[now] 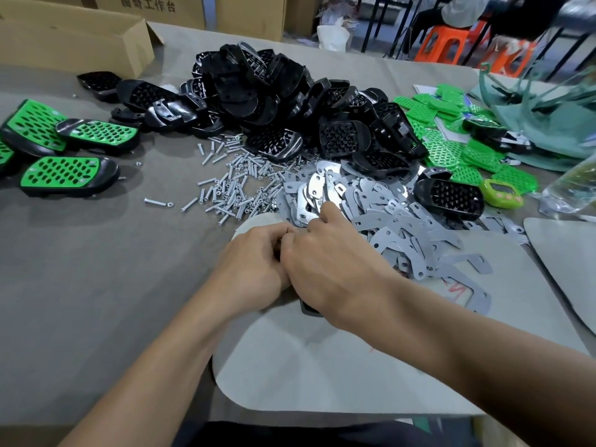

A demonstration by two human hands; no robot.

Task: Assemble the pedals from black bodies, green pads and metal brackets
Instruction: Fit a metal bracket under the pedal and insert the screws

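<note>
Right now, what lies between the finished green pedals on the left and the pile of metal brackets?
A loose scatter of small silver screws and nuts lies there on the grey table, seen in the head view.

premises: small assembly workshop. evidence: grey-covered counter [96, 269] carrying bulk heaps of black bodies [280, 91], metal brackets [387, 221], green pads [451, 150] and loose screws [232, 182]; cardboard cartons [71, 40] upper left; orange plastic stools [442, 43] upper right.
</note>
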